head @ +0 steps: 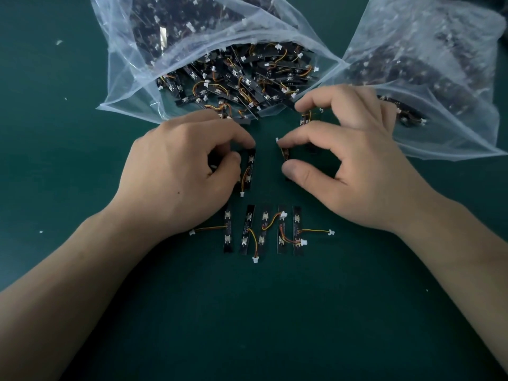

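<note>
Small black circuit strips with orange-yellow wires and white plugs lie on a dark green mat (261, 312). My left hand (181, 171) pinches one strip (248, 171) between thumb and forefinger, the strip lying lengthwise on the mat. My right hand (351, 158) pinches another strip (285, 154) edge-on between forefinger and thumb, and its farther fingers curl over one more strip (305, 118). A row of several strips (264, 229) lies side by side just below both hands.
An open clear plastic bag (132, 86) full of the same strips (247, 75) lies at the top centre, its mouth facing my hands. A second clear bag (445, 78) with strips lies at the top right, behind my right hand. White crumbs dot the mat at left.
</note>
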A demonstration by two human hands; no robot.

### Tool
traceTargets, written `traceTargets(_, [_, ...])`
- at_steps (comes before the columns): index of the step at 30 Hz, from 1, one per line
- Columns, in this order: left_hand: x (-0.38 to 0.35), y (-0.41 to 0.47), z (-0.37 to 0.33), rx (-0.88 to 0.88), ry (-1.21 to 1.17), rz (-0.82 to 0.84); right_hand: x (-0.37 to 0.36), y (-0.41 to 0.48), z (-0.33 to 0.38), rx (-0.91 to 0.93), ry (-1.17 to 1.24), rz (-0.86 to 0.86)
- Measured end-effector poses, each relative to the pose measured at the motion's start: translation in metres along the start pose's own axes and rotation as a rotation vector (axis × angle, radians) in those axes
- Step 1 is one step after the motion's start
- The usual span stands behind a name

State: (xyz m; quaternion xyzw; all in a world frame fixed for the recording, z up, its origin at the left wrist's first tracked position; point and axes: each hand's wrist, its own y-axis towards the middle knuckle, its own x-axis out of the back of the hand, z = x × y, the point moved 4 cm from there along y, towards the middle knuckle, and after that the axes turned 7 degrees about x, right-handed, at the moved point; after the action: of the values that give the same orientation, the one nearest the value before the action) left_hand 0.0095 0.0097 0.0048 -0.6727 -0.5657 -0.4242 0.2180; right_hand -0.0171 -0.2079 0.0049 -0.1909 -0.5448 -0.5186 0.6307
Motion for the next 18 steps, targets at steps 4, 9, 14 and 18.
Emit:
traceTargets(4, [0.0005, 0.0009, 0.0022, 0.018, -0.012, 0.012, 0.0018, 0.0001, 0.0002, -0.012, 0.021, -0.016])
traceTargets(9, [0.0007, 0.0015, 0.0037, 0.023, -0.029, 0.020, 0.0014, 0.0003, 0.0036, 0.023, 0.028, -0.008])
traceTargets(14, [0.0005, 0.0024, 0.0047, 0.042, -0.065, 0.017, -0.0005, -0.0001, 0.0031, 0.050, 0.030, 0.000])
traceTargets(18, [0.0006, 0.0024, 0.0047, 0.047, -0.060, 0.020, -0.0018, 0.0002, 0.0029, 0.065, 0.030, 0.017])
